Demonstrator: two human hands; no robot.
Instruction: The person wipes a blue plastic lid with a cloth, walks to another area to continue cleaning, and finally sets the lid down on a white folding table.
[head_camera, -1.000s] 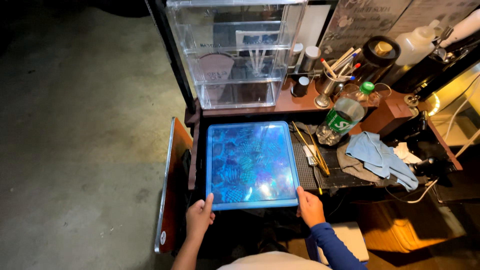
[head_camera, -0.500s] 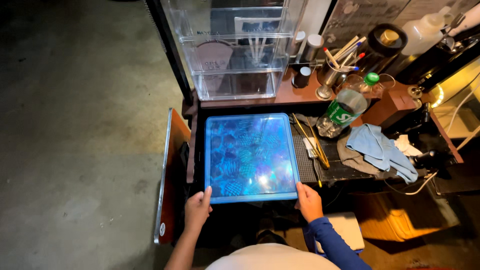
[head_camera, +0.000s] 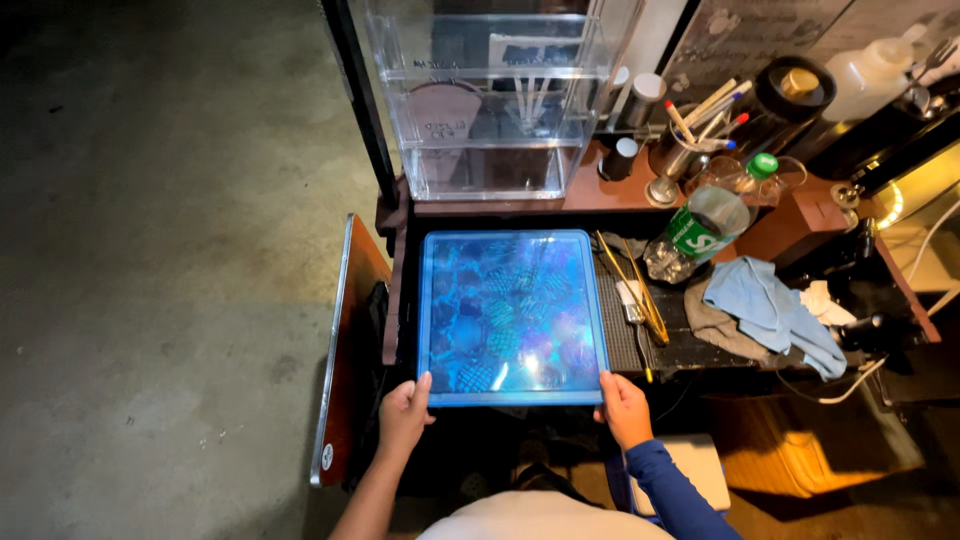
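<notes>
While gripped at its near corners by both hands — left (head_camera: 403, 417), right (head_camera: 624, 410), fingers closed on the rim — blue tray (head_camera: 510, 315) barely shifted since a second ago, level over the bench (head_camera: 600, 195).

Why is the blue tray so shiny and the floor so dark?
Head view: the flat blue rectangular tray, held by the left hand and right hand, shows bright white glare patches; the grey concrete floor fades into shadow toward the edges.
</notes>
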